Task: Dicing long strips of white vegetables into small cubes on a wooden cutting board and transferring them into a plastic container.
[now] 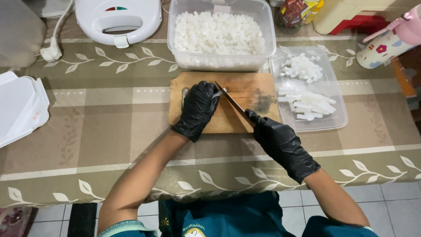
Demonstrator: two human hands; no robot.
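Observation:
Both my hands wear black gloves over a wooden cutting board. My left hand curls down on the board's left part, covering a white piece whose edge shows at its fingertips. My right hand grips the handle of a knife; the blade slants up-left and its tip meets my left fingertips. A deep clear tub full of small white cubes stands just behind the board. To the right, a shallow clear tray holds white sticks and several cubes.
A white sandwich press and its plug sit at the back left. A white lid lies at the left edge. A floral cup, jars and a cream-and-red object stand at the back right. The table's front edge is near my body.

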